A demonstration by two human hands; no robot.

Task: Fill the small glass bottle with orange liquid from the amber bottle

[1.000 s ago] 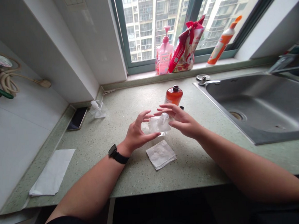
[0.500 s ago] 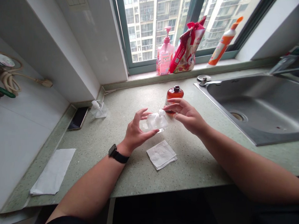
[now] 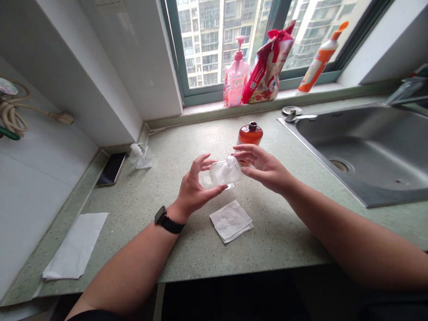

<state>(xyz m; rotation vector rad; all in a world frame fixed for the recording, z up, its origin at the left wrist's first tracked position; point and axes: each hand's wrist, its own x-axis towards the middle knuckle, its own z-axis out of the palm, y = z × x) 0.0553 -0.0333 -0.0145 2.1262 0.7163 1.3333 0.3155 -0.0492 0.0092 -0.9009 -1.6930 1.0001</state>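
My left hand (image 3: 194, 186) curves around a small clear pump bottle (image 3: 222, 173) with a white pump head, thumb along its near side and fingers on the far side. My right hand (image 3: 264, 169) comes in from the right with fingers stretched and apart. Its thumb tip is close to the bottle's right side; I cannot tell whether it touches. Behind the right fingers stands an amber bottle (image 3: 250, 135) with an uncapped dark neck, its lower part partly hidden. A folded white tissue (image 3: 232, 221) lies on the counter in front of the pump bottle.
A second clear pump bottle (image 3: 141, 156) and a phone (image 3: 111, 168) rest at the left. White paper (image 3: 76, 246) lies near the left edge. The sink (image 3: 378, 154) is on the right. A pink pump bottle (image 3: 236, 83), red bag (image 3: 266, 73) and orange-white bottle (image 3: 317, 66) line the sill.
My right hand has moved slightly left and down, its thumb coming closer to the clear pump bottle. My left hand has stayed around the bottle.
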